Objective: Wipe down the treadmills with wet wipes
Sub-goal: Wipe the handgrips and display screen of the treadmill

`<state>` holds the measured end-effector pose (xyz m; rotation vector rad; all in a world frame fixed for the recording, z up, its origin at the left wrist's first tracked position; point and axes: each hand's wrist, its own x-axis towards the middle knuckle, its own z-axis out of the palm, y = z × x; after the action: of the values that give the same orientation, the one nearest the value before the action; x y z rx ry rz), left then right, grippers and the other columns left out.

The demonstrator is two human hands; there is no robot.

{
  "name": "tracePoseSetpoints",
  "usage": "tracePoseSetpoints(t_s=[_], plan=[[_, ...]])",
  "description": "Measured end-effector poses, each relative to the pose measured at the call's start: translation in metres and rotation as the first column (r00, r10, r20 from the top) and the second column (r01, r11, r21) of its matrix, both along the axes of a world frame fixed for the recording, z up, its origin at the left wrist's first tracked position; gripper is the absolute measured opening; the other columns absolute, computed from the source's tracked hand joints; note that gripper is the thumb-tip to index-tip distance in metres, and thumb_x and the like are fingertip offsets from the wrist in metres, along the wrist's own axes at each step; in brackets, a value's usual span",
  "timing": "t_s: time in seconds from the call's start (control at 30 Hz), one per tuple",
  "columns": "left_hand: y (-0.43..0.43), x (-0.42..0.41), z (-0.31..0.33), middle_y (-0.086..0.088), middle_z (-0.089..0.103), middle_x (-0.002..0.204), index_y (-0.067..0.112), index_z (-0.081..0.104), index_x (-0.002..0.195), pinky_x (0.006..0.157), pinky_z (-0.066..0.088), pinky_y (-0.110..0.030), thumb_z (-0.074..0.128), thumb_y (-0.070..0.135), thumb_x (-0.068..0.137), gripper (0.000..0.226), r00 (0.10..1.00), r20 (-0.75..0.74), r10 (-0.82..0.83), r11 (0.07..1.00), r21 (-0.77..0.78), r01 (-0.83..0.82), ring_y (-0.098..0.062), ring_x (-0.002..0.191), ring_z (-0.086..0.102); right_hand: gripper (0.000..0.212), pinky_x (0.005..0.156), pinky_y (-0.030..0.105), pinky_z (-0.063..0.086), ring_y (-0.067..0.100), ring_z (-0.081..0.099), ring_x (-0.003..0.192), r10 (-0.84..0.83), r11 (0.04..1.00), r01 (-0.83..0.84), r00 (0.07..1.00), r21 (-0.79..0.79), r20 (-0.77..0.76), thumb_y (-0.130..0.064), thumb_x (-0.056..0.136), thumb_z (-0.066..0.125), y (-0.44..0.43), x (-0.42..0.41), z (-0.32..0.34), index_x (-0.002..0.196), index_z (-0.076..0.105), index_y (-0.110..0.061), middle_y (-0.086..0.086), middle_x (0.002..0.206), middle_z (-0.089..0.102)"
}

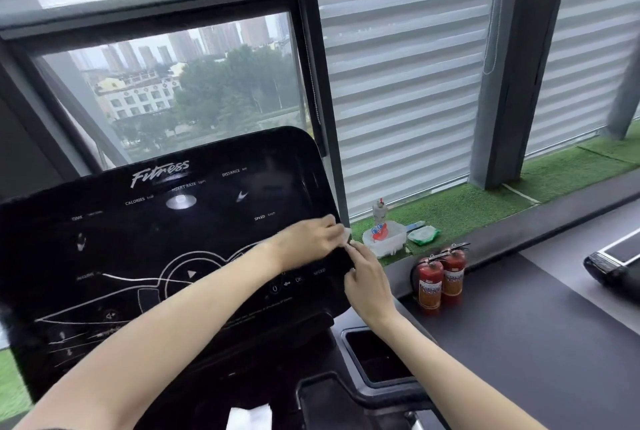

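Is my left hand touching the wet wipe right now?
Touching. Head view: the wet wipe pokes out from under the left hand.

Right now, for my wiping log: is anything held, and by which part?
The left hand pinches a white wipe, mostly hidden by its fingers, at the console's edge; the right hand's grip is unclear.
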<state>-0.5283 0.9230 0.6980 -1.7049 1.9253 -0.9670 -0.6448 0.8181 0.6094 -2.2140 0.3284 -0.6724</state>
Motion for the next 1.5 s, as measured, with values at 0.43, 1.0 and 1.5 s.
tracePoseSetpoints(t_s=[0.43, 1.0, 1.5], plan=[[-0.003, -0.01, -0.01, 0.002, 0.06, 0.086, 0.009, 0.07, 0.104, 0.066, 0.048, -0.021, 0.068, 0.0, 0.072, 0.034, 0.997, 0.022, 0.078, 0.996, -0.039, -0.077, -0.015, 0.076, 0.056, 0.041, 0.08, 0.005, 0.045, 0.001, 0.063, 0.1, -0.081, 0.859, 0.053, 0.996, 0.508, 0.033, 0.013, 0.086, 0.042, -0.012, -0.008, 0.0, 0.114, 0.056, -0.013, 0.006, 0.113, 0.065], [-0.011, -0.019, -0.025, -0.003, 0.059, 0.086, 0.004, 0.068, 0.1, 0.052, 0.051, -0.021, 0.067, -0.01, 0.061, 0.042, 0.942, -0.259, 0.213, 0.937, -0.218, -0.272, -0.019, 0.079, 0.055, 0.069, 0.098, 0.03, 0.044, 0.022, 0.056, 0.117, 0.017, 0.888, 0.016, 0.998, 0.459, -0.068, 0.013, 0.083, 0.04, -0.013, -0.022, -0.018, 0.144, 0.033, -0.019, 0.017, 0.13, 0.056], [0.003, -0.036, -0.073, 0.004, 0.055, 0.077, 0.014, 0.071, 0.076, 0.057, 0.048, -0.023, 0.058, 0.006, 0.081, 0.015, 0.995, -0.09, 0.031, 0.964, 0.266, -0.007, -0.015, 0.072, 0.052, 0.067, 0.089, 0.026, 0.047, 0.021, 0.06, 0.108, -0.007, 0.849, 0.037, 0.998, 0.528, -0.06, 0.014, 0.084, 0.041, -0.011, -0.027, -0.022, 0.143, 0.036, -0.017, 0.021, 0.124, 0.055]])
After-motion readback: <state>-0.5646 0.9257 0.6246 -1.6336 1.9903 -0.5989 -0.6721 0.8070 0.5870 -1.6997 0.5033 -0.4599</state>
